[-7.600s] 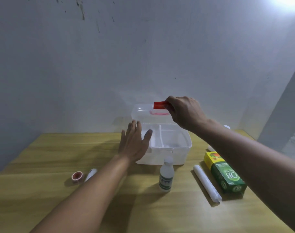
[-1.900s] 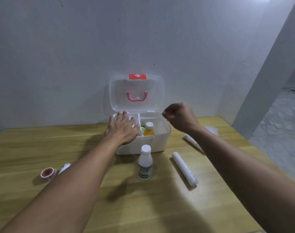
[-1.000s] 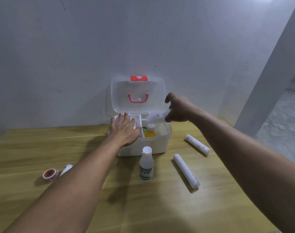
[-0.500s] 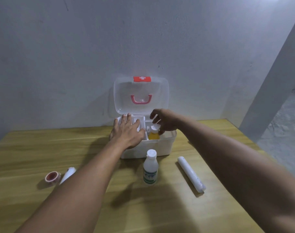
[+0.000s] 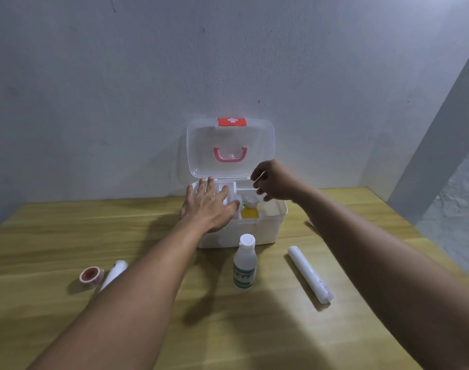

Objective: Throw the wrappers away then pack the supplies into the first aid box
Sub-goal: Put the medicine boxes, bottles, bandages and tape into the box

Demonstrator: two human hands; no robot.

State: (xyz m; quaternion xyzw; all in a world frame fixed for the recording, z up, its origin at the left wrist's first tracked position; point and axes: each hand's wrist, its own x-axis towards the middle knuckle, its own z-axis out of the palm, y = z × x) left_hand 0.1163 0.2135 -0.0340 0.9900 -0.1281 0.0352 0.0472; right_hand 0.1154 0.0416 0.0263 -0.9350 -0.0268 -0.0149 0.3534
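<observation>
I see my left hand point(image 5: 210, 206) flat, fingers spread, on the first aid box point(image 5: 257, 231); my right hand point(image 5: 274, 180), loosely open and empty, hovers at one o'clock of the yellow bottle point(image 5: 250, 209).

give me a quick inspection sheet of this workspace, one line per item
surface: wooden table, bare grain, shadows from the arms
job's things: first aid box open, lid upright against the wall; yellow bottle standing inside; white bottle upright in front of the box; long white roll lying to its right; tape roll and a small white roll at the left
clutter: nothing seen, no wrappers in view
hands: left hand flat on the box's tray; right hand above the box interior, fingers loosely curled, holding nothing that shows
cables: nothing seen
surroundings: plain pale wall, pillar at right
</observation>
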